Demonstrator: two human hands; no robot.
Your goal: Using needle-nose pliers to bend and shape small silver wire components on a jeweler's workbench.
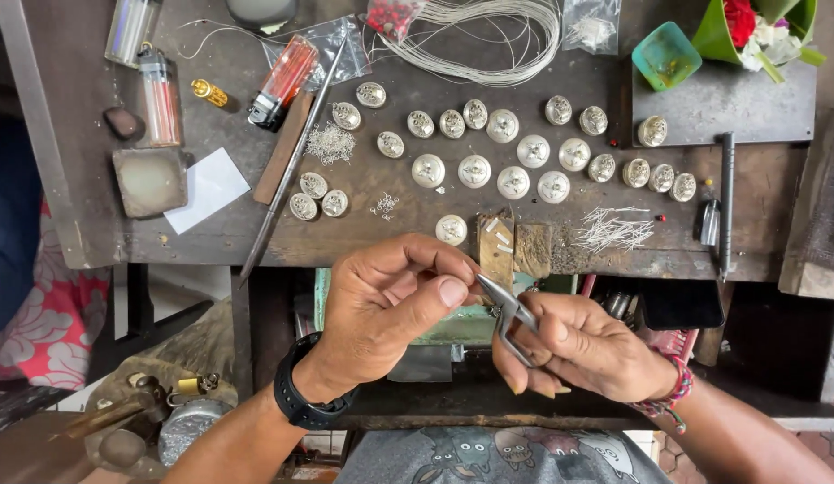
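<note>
Here: right hand [578,345] fingers grip pliers [507,309]; left hand [390,300] fingers pinched, perhaps on something tiny; silver domes [475,170] on bench [417,229] beyond.

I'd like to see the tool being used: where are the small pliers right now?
In the head view the pliers sit low and centre, below the bench edge, gripped by the right hand, their tips meeting the left hand's thumb and finger.

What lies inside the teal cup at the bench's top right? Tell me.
The teal cup stands on a dark slab beside a flower offering. Its bottom shows a few small brownish bits, too small to identify. Its near wall hides part of the inside.
</note>
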